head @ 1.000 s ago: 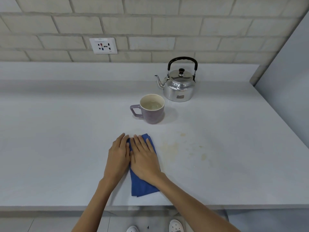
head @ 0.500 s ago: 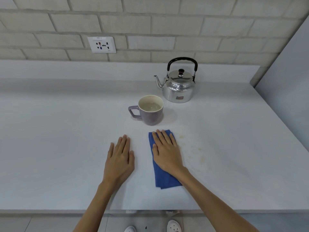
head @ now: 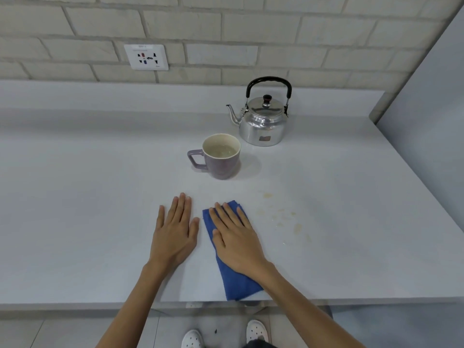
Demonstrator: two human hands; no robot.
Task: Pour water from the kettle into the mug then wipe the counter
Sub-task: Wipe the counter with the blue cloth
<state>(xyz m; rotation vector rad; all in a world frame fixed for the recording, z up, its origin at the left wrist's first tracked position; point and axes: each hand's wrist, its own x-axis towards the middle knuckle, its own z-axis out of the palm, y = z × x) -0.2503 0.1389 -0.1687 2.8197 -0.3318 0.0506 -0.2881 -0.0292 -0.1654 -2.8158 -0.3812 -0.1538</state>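
A purple mug [head: 223, 165] with water in it stands on the grey counter [head: 75, 197], its handle pointing left. Behind it to the right stands a shiny metal kettle [head: 262, 126] with a black handle, its lid on and its spout pointing left. A folded blue cloth [head: 238, 282] lies near the counter's front edge. My right hand [head: 236, 242] lies flat on it, fingers spread, pressing it down. My left hand [head: 175, 234] rests flat on the bare counter just left of the cloth, holding nothing.
Faint yellowish stains [head: 281, 214] mark the counter to the right of the cloth. A wall socket [head: 146, 57] sits in the brick wall behind. A grey panel [head: 426, 121] bounds the counter on the right. Floor and shoes show below the front edge.
My right hand slid the cloth right, away from the left hand, then back a little left and nearer the front edge. The left hand has stayed flat in place.
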